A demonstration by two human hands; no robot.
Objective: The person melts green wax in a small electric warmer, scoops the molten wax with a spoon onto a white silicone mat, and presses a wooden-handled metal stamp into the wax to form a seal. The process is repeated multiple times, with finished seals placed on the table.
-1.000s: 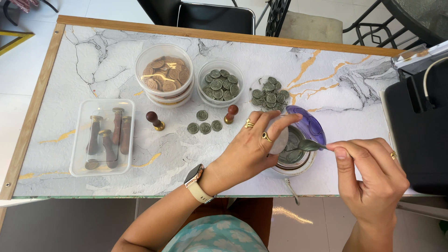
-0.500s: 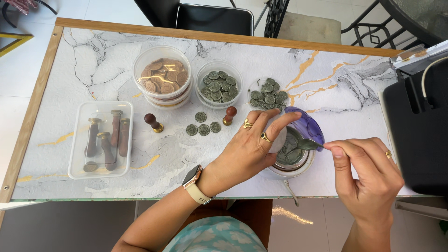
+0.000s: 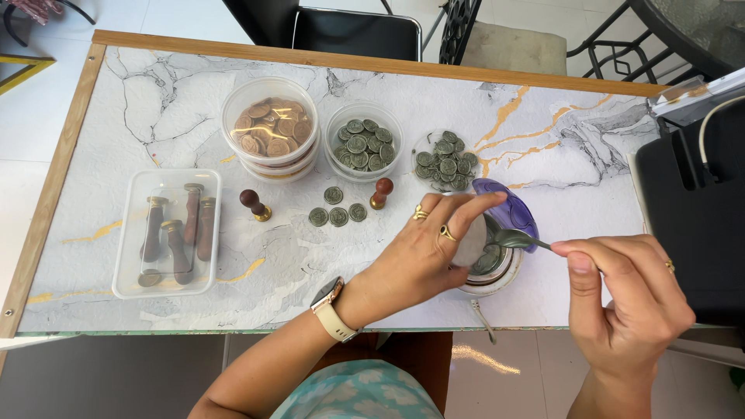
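My left hand (image 3: 423,244), with rings and a wristwatch, grips the side of a small white round pot (image 3: 497,271) near the table's front edge. The pot holds dark green wax. My right hand (image 3: 628,302) pinches the handle of a small spoon (image 3: 518,239). The spoon's bowl is coated in green wax and rests over the pot's rim. A purple round piece (image 3: 518,208) lies just behind the pot, partly hidden by my left fingers.
Behind are a tub of bronze wax seals (image 3: 270,133), a tub of green seals (image 3: 363,143) and a loose pile of green seals (image 3: 445,161). Three green seals (image 3: 337,213) and two wooden stamps (image 3: 253,205) lie mid-table. A clear tray of stamps (image 3: 167,233) sits left, a black device (image 3: 694,209) right.
Almost nothing differs. The spoon stays at the pot and my left fingers have shifted slightly over its rim.
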